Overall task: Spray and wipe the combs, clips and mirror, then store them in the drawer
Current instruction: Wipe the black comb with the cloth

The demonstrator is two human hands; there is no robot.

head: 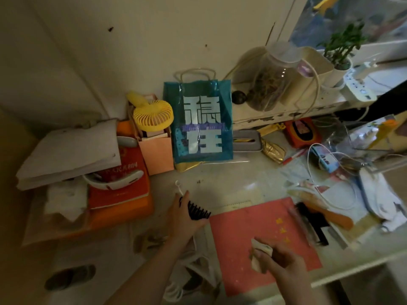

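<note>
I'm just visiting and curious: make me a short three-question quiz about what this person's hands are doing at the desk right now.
1. True or false: the left hand holds a black comb.
2. What does the right hand grip? A) a spray bottle B) a pale cloth C) a mirror
3. Fill in: the yellow fan stands just left of the ____ bag.

Key: 1 true; 2 B; 3 teal. The cloth is bunched in the fingers above the red sheet.
</note>
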